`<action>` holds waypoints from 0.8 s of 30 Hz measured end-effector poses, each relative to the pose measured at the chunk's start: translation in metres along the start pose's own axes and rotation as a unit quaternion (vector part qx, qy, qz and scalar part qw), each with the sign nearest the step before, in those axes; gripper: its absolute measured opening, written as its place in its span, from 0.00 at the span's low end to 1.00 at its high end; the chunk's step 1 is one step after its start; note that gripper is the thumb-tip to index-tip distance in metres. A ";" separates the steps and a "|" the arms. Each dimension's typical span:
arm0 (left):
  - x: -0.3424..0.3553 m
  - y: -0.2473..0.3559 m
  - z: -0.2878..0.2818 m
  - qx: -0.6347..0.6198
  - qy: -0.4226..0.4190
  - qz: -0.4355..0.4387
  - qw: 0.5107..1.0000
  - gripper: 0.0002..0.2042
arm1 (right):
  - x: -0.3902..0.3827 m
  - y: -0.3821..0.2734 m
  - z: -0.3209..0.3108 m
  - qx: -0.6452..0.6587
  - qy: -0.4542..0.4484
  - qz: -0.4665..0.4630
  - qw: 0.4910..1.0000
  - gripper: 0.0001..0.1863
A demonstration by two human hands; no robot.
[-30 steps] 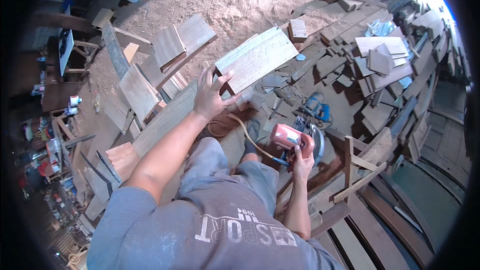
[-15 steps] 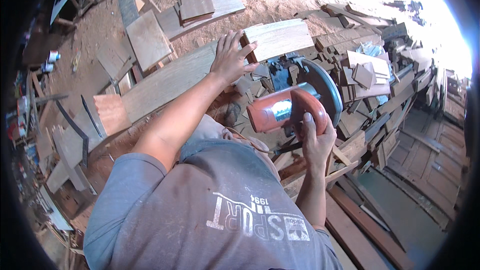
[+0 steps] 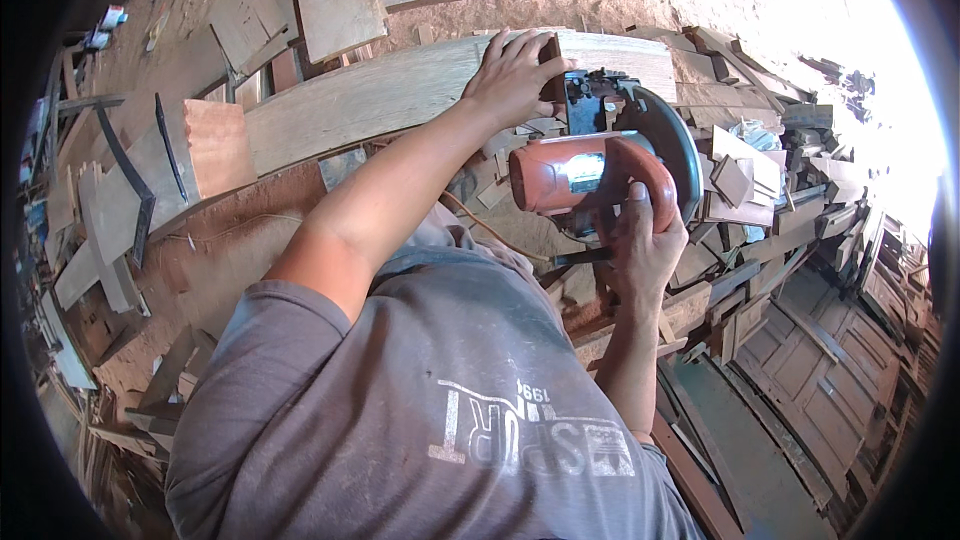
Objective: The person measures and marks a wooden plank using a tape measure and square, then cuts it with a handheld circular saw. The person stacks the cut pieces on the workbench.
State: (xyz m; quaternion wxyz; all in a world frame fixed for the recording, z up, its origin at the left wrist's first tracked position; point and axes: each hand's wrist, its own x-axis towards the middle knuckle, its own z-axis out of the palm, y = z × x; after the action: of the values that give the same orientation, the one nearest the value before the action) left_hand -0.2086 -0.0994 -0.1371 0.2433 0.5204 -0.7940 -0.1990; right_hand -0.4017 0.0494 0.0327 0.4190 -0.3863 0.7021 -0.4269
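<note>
A long pale wooden board runs left to right ahead of me. My left hand is on it, fingers spread over a short dark strip of wood lying across the board, holding it down. My right hand is wrapped round the rear handle of a circular saw with an orange-red motor body. The saw's dark base plate is at the near edge of the board, right beside the strip. Its round guard faces right. The blade's cutting edge is hidden.
Offcuts are heaped beyond the saw at the right. Flat panels lie past the board on sawdust-covered ground. A thin cord runs near my waist. A panelled door lies at the lower right.
The saw has moved forward to the board, its base now against the near edge beside the strip. My left hand still holds the strip; the view has shifted.
</note>
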 end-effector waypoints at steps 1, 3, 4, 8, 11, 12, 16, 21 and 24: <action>0.000 0.001 -0.001 0.000 -0.004 -0.001 1.000 0.38 | 0.000 -0.001 0.001 0.009 0.000 0.004 1.000 0.19; 0.000 0.002 -0.004 -0.001 -0.013 -0.002 1.000 0.38 | 0.003 0.007 -0.005 -0.020 -0.010 0.000 1.000 0.19; 0.000 0.003 -0.004 0.007 -0.016 -0.007 1.000 0.40 | 0.002 0.006 -0.006 -0.017 -0.016 0.008 1.000 0.19; -0.001 0.001 -0.003 0.004 -0.017 -0.015 1.000 0.42 | 0.002 0.003 -0.008 -0.034 -0.036 0.001 0.999 0.18; 0.000 -0.002 0.000 -0.021 -0.015 -0.022 0.999 0.42 | 0.002 0.004 -0.009 -0.030 -0.045 0.008 0.998 0.18; -0.001 -0.002 0.001 -0.015 -0.006 -0.018 1.000 0.42 | 0.001 0.004 -0.009 -0.024 -0.046 0.008 0.999 0.18; -0.003 -0.002 0.003 0.018 0.026 -0.006 0.999 0.40 | -0.002 -0.010 -0.001 -0.040 -0.042 -0.024 0.998 0.20; -0.002 -0.001 -0.001 0.031 0.035 0.014 0.999 0.37 | 0.000 -0.009 -0.004 -0.035 -0.039 0.007 0.999 0.20; -0.001 -0.007 0.002 0.018 0.048 0.035 0.998 0.33 | 0.002 -0.011 -0.005 -0.084 -0.026 0.035 0.996 0.20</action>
State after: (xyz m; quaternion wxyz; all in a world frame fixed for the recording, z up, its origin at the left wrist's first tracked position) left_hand -0.2045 -0.1015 -0.1431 0.2782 0.5055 -0.8028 -0.1505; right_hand -0.4050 0.0451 0.0438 0.4180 -0.4064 0.7373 -0.3413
